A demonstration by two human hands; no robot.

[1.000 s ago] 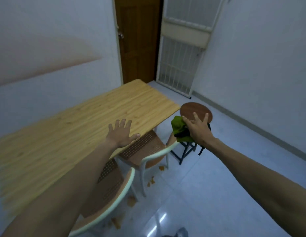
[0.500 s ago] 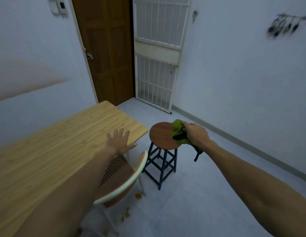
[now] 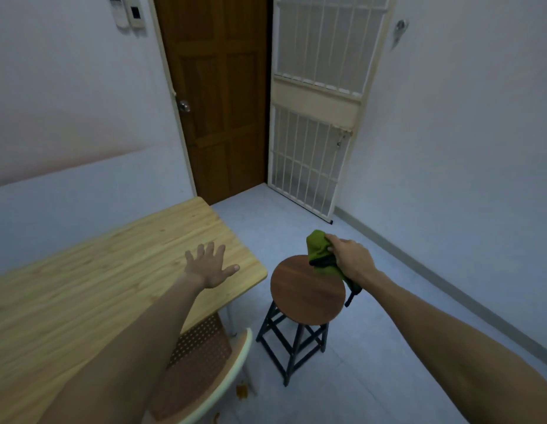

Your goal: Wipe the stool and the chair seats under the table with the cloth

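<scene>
A round brown stool [image 3: 305, 293] on black legs stands on the floor just off the table's near corner. My right hand [image 3: 350, 258] is closed around a bunched green cloth [image 3: 317, 249] with a dark strap, held at the stool seat's far right edge. My left hand [image 3: 209, 264] lies flat and spread on the light wooden table [image 3: 82, 289] near its corner. One chair [image 3: 204, 374] with a brown perforated seat and a white curved back is tucked partly under the table, below my left arm.
A brown wooden door [image 3: 223, 96] and a white barred gate [image 3: 315, 111] close the far end of the room. Grey tiled floor [image 3: 373, 347] spreads to the right of the stool up to the white wall. Small brown scraps [image 3: 242, 390] lie on the floor beside the chair.
The view has swung up and toward the door. My right hand has carried the cloth from the stool's near side over to its far right edge. My left hand stayed flat on the table.
</scene>
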